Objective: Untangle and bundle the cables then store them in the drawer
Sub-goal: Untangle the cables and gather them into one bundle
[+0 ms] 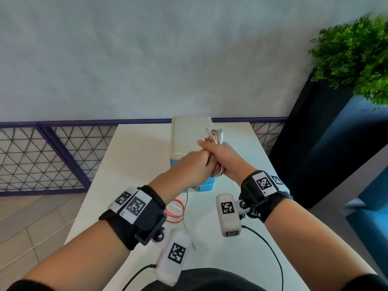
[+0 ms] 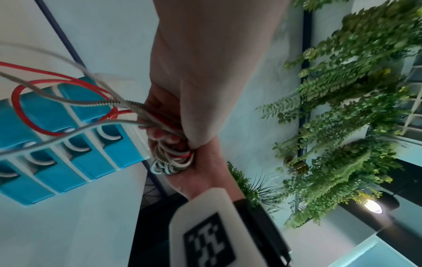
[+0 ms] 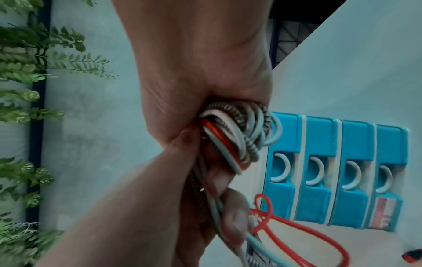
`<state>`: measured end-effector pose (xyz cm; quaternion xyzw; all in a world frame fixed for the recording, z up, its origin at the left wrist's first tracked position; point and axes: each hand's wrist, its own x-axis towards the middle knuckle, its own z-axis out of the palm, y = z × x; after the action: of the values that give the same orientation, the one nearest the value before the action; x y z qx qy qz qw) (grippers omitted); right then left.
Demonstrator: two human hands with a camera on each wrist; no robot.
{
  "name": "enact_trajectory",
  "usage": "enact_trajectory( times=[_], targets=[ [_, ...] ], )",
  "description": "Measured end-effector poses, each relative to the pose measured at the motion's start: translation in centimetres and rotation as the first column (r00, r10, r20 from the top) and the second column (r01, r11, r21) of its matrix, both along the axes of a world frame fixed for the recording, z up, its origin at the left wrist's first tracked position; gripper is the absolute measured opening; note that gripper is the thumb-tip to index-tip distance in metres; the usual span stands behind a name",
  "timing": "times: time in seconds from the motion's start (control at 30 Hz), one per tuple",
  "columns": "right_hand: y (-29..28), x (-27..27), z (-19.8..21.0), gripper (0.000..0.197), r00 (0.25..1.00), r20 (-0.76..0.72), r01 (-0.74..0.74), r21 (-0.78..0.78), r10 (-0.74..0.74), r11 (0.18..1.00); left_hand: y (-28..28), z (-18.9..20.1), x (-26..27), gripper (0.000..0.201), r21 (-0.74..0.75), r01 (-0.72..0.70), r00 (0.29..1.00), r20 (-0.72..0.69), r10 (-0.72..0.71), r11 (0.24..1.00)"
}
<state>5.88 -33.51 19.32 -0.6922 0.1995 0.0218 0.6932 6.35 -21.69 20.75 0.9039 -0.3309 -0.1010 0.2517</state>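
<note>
A coil of red, white, grey and braided cables (image 1: 216, 139) is gripped in my right hand (image 1: 224, 158) above the drawer unit (image 1: 189, 133). My left hand (image 1: 195, 162) meets it and pinches the loose strands trailing from the coil. In the right wrist view the cable coil (image 3: 237, 137) bulges out of the right fist (image 3: 194, 101), and the left hand's fingers (image 3: 228, 213) curl round the strands below. In the left wrist view the red strand (image 2: 25, 115) and grey strands (image 2: 80, 101) run off to the left. The tails, a red loop (image 1: 174, 211) among them, lie on the white table (image 1: 136, 164).
The drawer unit has a cream top and several blue drawers (image 3: 319, 198), all closed, with white ring handles. It stands at the table's far middle. A dark planter with a green plant (image 1: 352, 55) stands to the right, and a mesh railing (image 1: 42, 160) runs on the left.
</note>
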Motion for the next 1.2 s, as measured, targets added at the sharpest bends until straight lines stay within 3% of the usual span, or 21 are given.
enact_trajectory(
  times=[0.1,0.23,0.3,0.4,0.47,0.63,0.8,0.97,1.13,1.2],
  targets=[
    [-0.7,0.4,0.4,0.016,0.990,0.088,0.107,0.061,-0.112,0.992,0.9,0.0,0.2,0.039,0.063,0.043,0.991,-0.130,-0.034,0.997],
    [-1.5,0.6,1.3,0.007,0.975,0.140,0.141,0.212,-0.173,0.967,1.5,-0.9,-0.2,0.038,0.029,0.191,0.914,-0.370,-0.167,0.981],
    [-1.2,0.6,1.5,0.007,0.971,0.167,0.104,0.341,-0.169,0.934,1.3,-1.4,-0.4,0.035,0.006,0.184,0.915,-0.367,-0.169,0.983],
    [-0.9,0.4,1.7,0.012,0.964,0.161,0.086,0.563,-0.211,0.822,1.2,-1.6,-0.4,0.034,-0.014,0.166,0.928,-0.335,-0.161,0.986],
    [-0.7,0.4,1.5,0.023,0.959,0.130,0.122,0.617,-0.254,0.778,1.1,-1.7,-0.3,0.034,-0.016,0.187,0.931,-0.316,-0.182,0.982],
    [-0.4,0.6,1.1,0.036,0.960,0.126,0.147,0.537,-0.251,0.831,1.7,-2.9,0.3,0.041,-0.025,0.239,0.911,-0.341,-0.233,0.971],
    [-1.4,0.7,1.2,0.034,0.961,0.120,0.158,0.508,-0.251,0.847,4.4,-4.9,1.7,0.046,-0.187,0.237,0.759,-0.576,-0.302,0.953],
    [-2.9,0.5,1.5,0.030,0.954,0.151,0.171,0.440,-0.260,0.882,7.2,-6.3,2.7,0.054,-0.416,-0.063,0.609,-0.736,-0.295,0.907],
    [-2.8,0.3,1.4,0.029,0.973,0.147,0.121,0.336,-0.179,0.934,6.8,-5.1,2.8,0.052,-0.376,-0.191,0.603,-0.774,-0.193,0.907],
    [-2.9,0.2,1.5,0.027,0.980,0.144,0.094,0.283,-0.140,0.954,6.7,-5.1,3.1,0.050,-0.347,-0.234,0.656,-0.746,-0.116,0.908]
  ],
)
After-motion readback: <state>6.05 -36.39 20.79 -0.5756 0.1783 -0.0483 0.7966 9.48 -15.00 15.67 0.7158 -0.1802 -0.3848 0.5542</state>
